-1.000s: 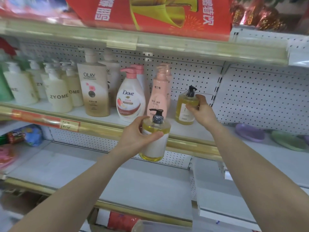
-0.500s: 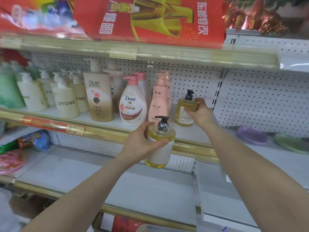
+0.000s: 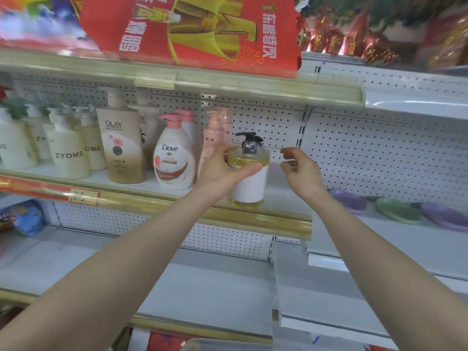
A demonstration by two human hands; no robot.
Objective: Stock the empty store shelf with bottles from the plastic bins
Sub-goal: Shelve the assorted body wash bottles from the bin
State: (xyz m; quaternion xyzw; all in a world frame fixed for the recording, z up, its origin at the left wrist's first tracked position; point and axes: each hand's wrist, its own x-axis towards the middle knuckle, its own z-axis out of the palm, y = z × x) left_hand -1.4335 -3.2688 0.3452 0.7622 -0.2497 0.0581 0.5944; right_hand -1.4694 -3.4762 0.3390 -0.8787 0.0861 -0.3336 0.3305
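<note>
Shelf (image 3: 283,196) row, left to right: ZYOME bottles (image 3: 68,155), OLAY bottle (image 3: 121,148), Dove bottle (image 3: 173,158), pink bottles (image 3: 215,133). Left hand (image 3: 220,173) grip wraps the yellow pump bottle (image 3: 249,183) at its shoulder, upright, base at the shelf's front edge, just right of the pink bottles; can't tell if it's set down. Right hand (image 3: 301,173) is just beside it, grip loosely curled, holding nothing.

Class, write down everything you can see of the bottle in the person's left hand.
The bottle is round, clear plastic holding yellow liquid, with a plain white label round its middle and a black pump on top. It is upright over the shelf at its gold front edge, right of the pink bottles. The left hand grips its upper part, thumb across the front. Whether its base rests on the shelf is unclear.
</note>
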